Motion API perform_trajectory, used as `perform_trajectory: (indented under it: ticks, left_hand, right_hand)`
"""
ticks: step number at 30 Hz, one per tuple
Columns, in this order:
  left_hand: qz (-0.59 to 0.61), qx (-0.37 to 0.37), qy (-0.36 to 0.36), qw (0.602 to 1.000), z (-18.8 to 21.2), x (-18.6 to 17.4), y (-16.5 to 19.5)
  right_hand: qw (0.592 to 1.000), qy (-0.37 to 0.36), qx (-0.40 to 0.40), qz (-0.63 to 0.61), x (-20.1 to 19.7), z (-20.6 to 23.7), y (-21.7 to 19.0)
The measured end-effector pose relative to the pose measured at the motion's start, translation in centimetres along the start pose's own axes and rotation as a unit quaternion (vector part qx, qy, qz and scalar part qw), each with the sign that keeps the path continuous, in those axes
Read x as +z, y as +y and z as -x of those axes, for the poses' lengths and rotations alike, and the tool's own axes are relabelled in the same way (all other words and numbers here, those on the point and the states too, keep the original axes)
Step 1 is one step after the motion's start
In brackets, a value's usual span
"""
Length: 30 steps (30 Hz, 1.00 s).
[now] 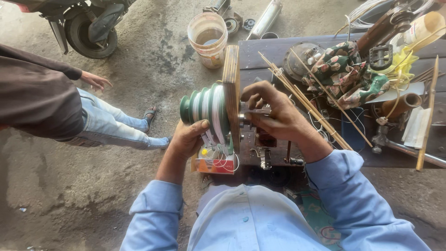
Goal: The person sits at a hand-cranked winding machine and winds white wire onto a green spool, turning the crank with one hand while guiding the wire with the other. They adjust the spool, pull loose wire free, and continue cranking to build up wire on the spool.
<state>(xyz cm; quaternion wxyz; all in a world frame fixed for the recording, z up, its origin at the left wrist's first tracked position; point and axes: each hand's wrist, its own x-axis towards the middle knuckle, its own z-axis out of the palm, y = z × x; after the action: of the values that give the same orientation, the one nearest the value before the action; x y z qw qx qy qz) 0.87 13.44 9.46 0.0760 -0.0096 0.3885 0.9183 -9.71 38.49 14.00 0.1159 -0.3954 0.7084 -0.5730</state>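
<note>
A green stepped winding former (204,108), wrapped with pale wire, is mounted on a wooden plate (231,88) at the edge of a dark workbench (265,51). My left hand (188,137) cups the former from below, thumb pressed on its wire turns. My right hand (274,111) sits on the other side of the plate, fingers closed around the metal crank and shaft of the winder there. Thin wire loops hang under the former onto a small red and yellow box (214,163).
Another person in a brown top and jeans (93,123) stands at left, near a scooter wheel (86,32). A plastic bucket (207,32) stands on the concrete floor. The bench holds bamboo sticks (311,109), patterned cloth (341,69), yellow string, tubes and tools.
</note>
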Motion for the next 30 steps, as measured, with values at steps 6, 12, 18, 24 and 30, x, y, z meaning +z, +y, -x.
perform_trajectory:
  ticks: [6, 12, 18, 24, 30]
  left_hand:
    - [-0.003, 0.006, 0.007, 1.000, 0.1, 0.0, 0.0]
    - [0.006, -0.004, 0.007, 1.000, 0.1, 0.0, 0.0]
    - [0.001, 0.003, 0.018, 1.000, 0.2, -0.4, -0.2]
    - [0.026, 0.013, 0.008, 1.000, 0.2, -0.9, -0.5]
    - [0.015, 0.018, 0.017, 1.000, 0.4, -0.7, -0.6]
  right_hand:
    - [0.977, -0.005, 0.021, 0.213, 0.6, -0.1, 0.2]
    - [0.997, 0.027, -0.042, 0.053, 0.7, 0.3, -0.2]
    - [0.962, 0.011, 0.042, 0.271, 1.1, -0.1, -0.3]
    - [0.994, 0.053, -0.035, 0.092, 1.0, 0.2, -0.4]
    - [0.989, 0.062, 0.092, 0.100, 1.1, 0.3, 0.1]
